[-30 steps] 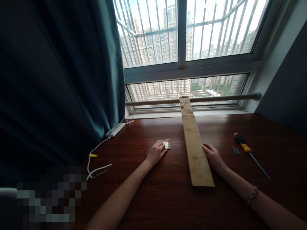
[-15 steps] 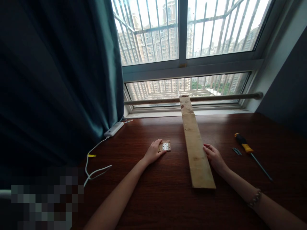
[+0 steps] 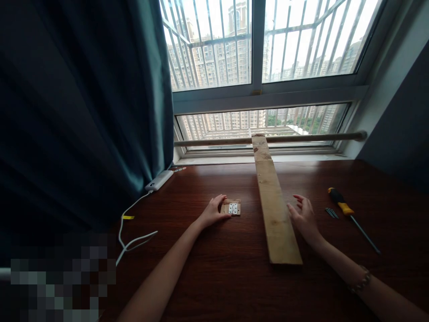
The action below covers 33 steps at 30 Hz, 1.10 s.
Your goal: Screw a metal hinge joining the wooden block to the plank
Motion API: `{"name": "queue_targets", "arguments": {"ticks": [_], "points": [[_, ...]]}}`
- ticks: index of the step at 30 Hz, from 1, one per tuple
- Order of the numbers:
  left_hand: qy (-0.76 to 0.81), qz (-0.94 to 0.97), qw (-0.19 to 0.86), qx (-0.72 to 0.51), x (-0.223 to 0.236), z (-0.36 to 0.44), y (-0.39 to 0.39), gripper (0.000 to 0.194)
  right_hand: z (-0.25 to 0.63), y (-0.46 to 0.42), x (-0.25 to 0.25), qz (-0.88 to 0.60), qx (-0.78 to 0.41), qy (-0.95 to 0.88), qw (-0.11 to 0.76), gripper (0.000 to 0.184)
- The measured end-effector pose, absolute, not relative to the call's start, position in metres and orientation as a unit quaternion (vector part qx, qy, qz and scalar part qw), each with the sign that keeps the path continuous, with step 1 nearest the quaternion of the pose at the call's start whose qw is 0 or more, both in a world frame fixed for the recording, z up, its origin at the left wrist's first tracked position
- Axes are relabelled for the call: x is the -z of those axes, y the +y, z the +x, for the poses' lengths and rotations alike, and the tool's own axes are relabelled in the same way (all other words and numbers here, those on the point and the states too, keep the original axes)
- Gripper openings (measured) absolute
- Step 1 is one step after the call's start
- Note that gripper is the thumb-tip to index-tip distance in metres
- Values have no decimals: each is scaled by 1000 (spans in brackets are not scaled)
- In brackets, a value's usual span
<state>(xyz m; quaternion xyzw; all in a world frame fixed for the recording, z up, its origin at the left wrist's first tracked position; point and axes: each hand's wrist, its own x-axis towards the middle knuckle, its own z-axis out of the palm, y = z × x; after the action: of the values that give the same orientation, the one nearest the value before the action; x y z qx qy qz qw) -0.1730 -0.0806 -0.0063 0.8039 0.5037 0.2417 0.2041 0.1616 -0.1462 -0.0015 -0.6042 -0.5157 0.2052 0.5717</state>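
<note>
My left hand rests on the dark wooden table, its fingers curled against the left side of a small wooden block that carries a silver hinge. A long pale wooden plank runs from the window rail towards me. My right hand is lifted just right of the plank, fingers spread and holding nothing.
A yellow-and-black screwdriver and a few dark screws lie to the right. A white power bank with a white cable sits at the left by the dark teal curtain. A rail crosses the window behind.
My right hand has come off the plank's edge and risen with fingers apart. My left hand has slid the block with the hinge slightly right and nearer.
</note>
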Motion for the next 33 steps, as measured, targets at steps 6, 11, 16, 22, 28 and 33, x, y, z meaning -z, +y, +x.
{"name": "queue_targets", "arguments": {"ticks": [6,11,16,22,28,33], "points": [[457,804,220,-312,10,-173,-80,79,113,-169,-39,-451,-53,-771,446,18],[437,803,224,-337,7,-168,-86,79,50,-161,-47,-443,-94,-856,248,18],[414,796,234,-374,-2,-162,-93,75,24,-139,-36,-485,-81,-855,167,27],[386,783,258,-414,-4,-155,-97,71,30,-138,-33,-480,-80,-851,198,24],[382,672,380,-508,0,-143,-96,71,32,-140,-34,-464,-231,-785,339,24],[402,540,429,-602,-12,-131,-101,63,31,-133,-30,-428,-517,-546,501,15]]}}
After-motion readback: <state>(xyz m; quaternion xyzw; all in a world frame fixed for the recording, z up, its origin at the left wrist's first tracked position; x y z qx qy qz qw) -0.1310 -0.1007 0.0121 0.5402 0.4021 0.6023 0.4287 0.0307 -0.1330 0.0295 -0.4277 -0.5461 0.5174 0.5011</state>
